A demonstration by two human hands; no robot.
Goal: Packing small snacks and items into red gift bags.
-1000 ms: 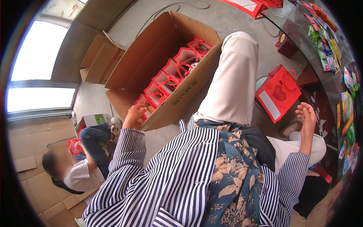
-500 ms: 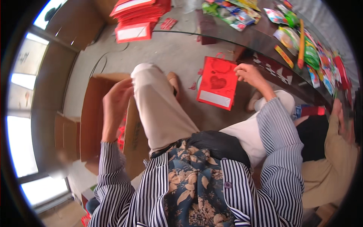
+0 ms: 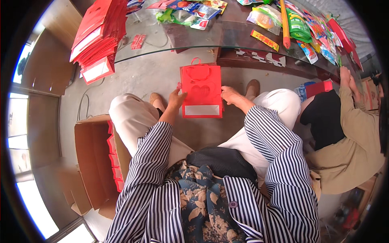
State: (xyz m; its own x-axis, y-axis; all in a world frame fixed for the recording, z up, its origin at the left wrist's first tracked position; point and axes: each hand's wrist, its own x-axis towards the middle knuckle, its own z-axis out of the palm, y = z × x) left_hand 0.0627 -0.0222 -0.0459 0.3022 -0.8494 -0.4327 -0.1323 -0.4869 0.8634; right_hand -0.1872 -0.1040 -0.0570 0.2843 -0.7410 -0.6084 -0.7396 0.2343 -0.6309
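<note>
A red paper gift bag [image 3: 201,91] with a heart on its front, a white strip near its base and red loop handles is held flat between my knees. My right hand [image 3: 233,96] grips its right edge, fingers closed. My left hand [image 3: 176,99] is at the left edge, its thumb against the front and its fingers partly hidden. A small red piece [image 3: 178,86] shows just above my left fingertips; whether I hold it cannot be made out.
A tall stack of red gift bags [image 3: 99,36] stands on the glass table [image 3: 162,49], with snack packets [image 3: 265,19] scattered farther right. An open cardboard box [image 3: 94,156] holding red bags sits by my left leg. Another person's arm [image 3: 351,129] is at the right.
My left hand has come from above the cardboard box to the gift bag's left edge. The view has shifted, and the bag sits more squarely between my hands.
</note>
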